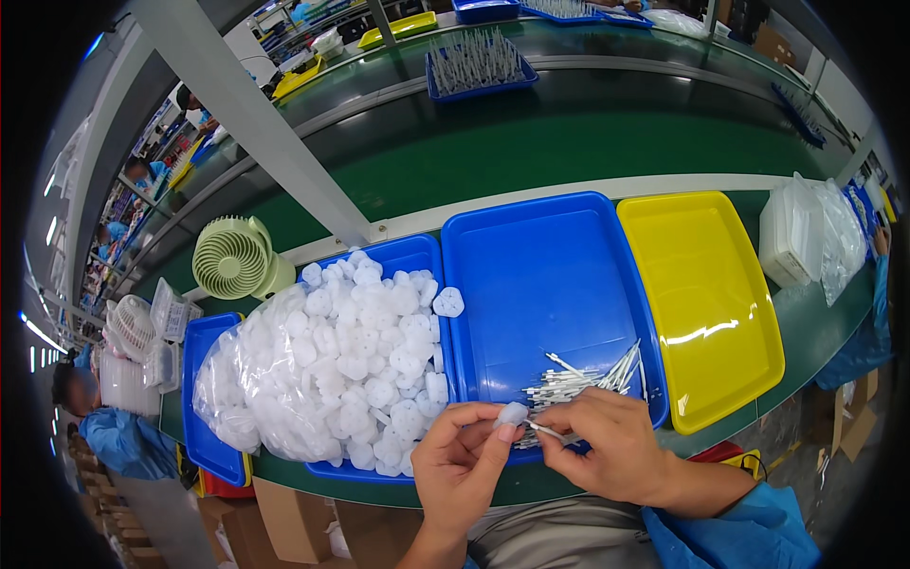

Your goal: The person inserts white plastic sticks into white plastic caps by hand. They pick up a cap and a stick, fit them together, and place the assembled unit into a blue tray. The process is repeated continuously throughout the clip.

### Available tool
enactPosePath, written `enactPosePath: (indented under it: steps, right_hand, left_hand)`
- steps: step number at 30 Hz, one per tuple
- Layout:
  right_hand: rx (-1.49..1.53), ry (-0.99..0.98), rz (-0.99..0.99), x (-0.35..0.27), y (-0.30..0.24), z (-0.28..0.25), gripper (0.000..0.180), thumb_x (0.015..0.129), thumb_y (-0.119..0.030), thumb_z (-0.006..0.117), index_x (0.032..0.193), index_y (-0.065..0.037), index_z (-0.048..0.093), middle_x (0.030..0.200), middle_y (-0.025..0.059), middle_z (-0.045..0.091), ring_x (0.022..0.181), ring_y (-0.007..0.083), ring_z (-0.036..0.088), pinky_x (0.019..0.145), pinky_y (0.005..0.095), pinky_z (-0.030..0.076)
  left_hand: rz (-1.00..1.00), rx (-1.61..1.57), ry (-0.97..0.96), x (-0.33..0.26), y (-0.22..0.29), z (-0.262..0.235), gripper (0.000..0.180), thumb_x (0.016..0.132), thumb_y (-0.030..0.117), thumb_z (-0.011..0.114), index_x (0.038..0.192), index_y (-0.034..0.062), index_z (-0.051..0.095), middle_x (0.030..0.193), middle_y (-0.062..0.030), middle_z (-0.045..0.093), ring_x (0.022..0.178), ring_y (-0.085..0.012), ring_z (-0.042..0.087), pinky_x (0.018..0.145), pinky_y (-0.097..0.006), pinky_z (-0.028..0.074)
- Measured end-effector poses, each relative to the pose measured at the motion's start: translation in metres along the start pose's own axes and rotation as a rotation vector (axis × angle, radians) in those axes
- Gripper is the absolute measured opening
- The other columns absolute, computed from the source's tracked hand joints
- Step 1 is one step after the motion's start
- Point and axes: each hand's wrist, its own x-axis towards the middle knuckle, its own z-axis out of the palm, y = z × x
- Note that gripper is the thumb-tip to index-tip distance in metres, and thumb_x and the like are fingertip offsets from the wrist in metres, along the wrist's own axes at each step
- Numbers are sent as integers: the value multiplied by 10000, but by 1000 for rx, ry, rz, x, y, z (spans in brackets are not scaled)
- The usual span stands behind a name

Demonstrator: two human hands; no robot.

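My left hand (462,465) pinches a small translucent white plastic piece (512,414) between thumb and fingers. Close beside it, my right hand (611,448) grips a thin white stick-shaped part (544,430), whose tip points at the piece. Whether the two touch is too small to tell. Both hands are over the near edge of a blue tray (536,275), where a heap of similar thin white parts (578,382) lies. To the left, another blue tray (417,254) is piled with many translucent plastic pieces (379,351), some spilling from a clear plastic bag (256,370).
A yellow tray (701,303) stands on the right, with white containers (792,232) beyond it. A green fan (234,259) sits behind the bag, near a slanted metal post (256,114). Across the conveyor is a blue tray of upright sticks (479,66). Co-workers in blue (128,441) are at both sides.
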Motion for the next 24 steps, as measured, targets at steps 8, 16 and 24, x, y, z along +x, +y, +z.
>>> enactPosePath:
  steps: [8,16,24]
  right_hand:
    - [264,-126,260,-2,-1,-1,194,943,-86,874,1090,-63,748,751,67,740,650,216,734,612,347,573]
    - [402,-156,303,3,-1,-6,137,1003,-88,850,1110,-39,779,785,87,763,651,188,729,604,313,555]
    - [504,-109,344,-8,-1,0,131,1009,-91,849,1097,-29,773,807,95,769,649,183,732,599,317,554]
  left_hand:
    - [142,129,12,1,-5,1,218,1022,-129,752,1233,-99,705,1265,-184,733,1166,-257,777,1033,-370,657]
    - [129,214,-36,1,-1,-6,233,990,-134,789,1213,-106,723,1271,-185,714,1172,-249,761,1048,-373,636]
    - [130,203,-61,1,-1,-5,223,990,-153,762,1203,-104,717,1247,-167,704,1120,-220,756,1019,-352,627]
